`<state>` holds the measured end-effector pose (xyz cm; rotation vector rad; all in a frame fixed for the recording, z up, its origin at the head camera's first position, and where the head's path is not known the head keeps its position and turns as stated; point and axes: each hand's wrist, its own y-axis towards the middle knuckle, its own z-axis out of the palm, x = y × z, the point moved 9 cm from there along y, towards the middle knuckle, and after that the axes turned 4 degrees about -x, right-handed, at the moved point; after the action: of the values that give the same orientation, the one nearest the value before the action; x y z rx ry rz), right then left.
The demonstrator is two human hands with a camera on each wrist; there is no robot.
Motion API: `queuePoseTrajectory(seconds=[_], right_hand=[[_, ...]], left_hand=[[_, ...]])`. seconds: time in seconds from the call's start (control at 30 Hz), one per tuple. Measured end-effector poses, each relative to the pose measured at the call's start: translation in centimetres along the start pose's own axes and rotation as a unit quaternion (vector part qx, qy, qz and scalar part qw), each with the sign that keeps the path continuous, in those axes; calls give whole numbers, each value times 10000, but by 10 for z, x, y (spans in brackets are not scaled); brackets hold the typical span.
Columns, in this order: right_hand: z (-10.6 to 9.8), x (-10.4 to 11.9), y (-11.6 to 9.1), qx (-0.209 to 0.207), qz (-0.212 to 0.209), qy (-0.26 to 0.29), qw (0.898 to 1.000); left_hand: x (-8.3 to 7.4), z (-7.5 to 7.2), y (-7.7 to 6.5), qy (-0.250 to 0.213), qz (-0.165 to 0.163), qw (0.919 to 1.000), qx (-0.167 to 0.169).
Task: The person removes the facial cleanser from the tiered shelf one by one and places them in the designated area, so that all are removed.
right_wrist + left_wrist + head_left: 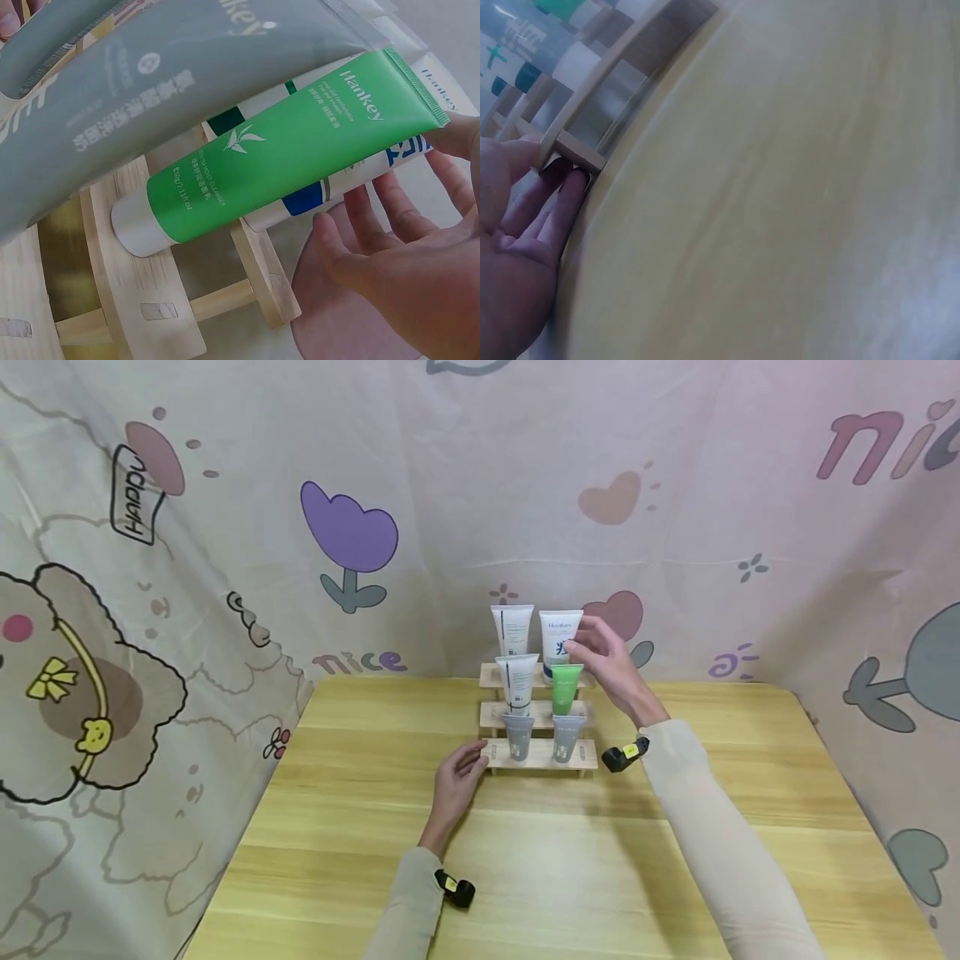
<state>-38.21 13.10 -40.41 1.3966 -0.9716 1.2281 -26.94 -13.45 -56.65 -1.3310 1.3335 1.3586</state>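
Note:
A three-step wooden display rack carries squeeze tubes standing cap down, two per step. My right hand pinches the white tube with blue lettering on the top step, thumb across its front. In the right wrist view, that tube's blue band shows partly behind the green tube. Beside it on the top step is another white tube. The middle step holds a white tube and the green one. Down at the lowest step, my left hand grips the board's left end, thumb above, fingers underneath.
Two grey tubes stand on the lowest step, close in front of the others. The rack is near the back edge of the wooden table. A printed cloth hangs right behind it and along both sides.

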Motion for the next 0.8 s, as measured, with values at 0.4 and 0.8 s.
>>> queuePoseTrajectory(seconds=[0.4,0.8], right_hand=[[-4,-2,3,-135,74,-193,9997],[-26,19,-6,-662,-503,293,9961]], left_hand=[[-1,2,-3,40,212,9998,6],[1,-3,-3,68,211,9998,-24]])
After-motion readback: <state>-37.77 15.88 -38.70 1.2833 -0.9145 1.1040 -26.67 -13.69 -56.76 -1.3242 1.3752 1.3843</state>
